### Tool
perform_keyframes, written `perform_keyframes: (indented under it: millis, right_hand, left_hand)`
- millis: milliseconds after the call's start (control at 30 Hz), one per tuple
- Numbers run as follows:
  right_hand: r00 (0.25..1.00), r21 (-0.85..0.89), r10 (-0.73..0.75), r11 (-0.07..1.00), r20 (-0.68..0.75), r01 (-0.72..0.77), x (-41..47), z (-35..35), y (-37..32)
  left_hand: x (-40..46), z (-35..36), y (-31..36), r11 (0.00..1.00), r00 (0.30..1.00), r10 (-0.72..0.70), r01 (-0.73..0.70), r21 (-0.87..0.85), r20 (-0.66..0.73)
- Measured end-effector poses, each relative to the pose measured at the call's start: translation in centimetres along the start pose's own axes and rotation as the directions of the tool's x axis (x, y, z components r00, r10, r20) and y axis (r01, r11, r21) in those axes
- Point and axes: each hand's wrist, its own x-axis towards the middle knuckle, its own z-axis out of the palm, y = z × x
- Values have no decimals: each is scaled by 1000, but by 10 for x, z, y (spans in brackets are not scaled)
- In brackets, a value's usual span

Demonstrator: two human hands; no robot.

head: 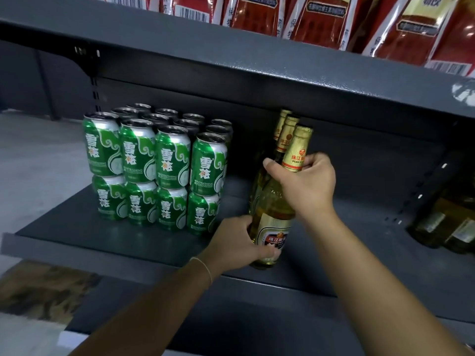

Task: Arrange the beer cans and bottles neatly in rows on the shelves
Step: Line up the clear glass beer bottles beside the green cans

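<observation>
Both hands (left (pixel 239 242), right (pixel 305 186)) grip the front bottle (pixel 272 222) on the grey shelf (pixel 102 227).

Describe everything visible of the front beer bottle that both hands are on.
The front beer bottle is clear glass holding golden liquid, with a gold foil neck and cap, a red-banded neck label and a white, red and dark body label. It stands roughly upright near the front of the grey shelf, heading a row of similar bottles, right of the stacked green cans. The right hand grips its neck and shoulder; the left hand holds its lower body.
</observation>
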Motion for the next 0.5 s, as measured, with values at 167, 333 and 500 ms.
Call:
perform_keyframes:
  millis: [167,333,500]
  right_hand:
    - [999,-15,7,1000,40,-6,4,-1,0]
    - [992,43,-3,999,126,-2,12,-11,6]
    - [974,144,-46,990,221,14,12,-19,14]
  left_hand:
    - [7,2,-5,1000,1000,3,-3,4,4]
    - [10,2,-8,999,999,-6,8,-50,54]
    - [12,3,-9,993,996,-2,12,-120,84]
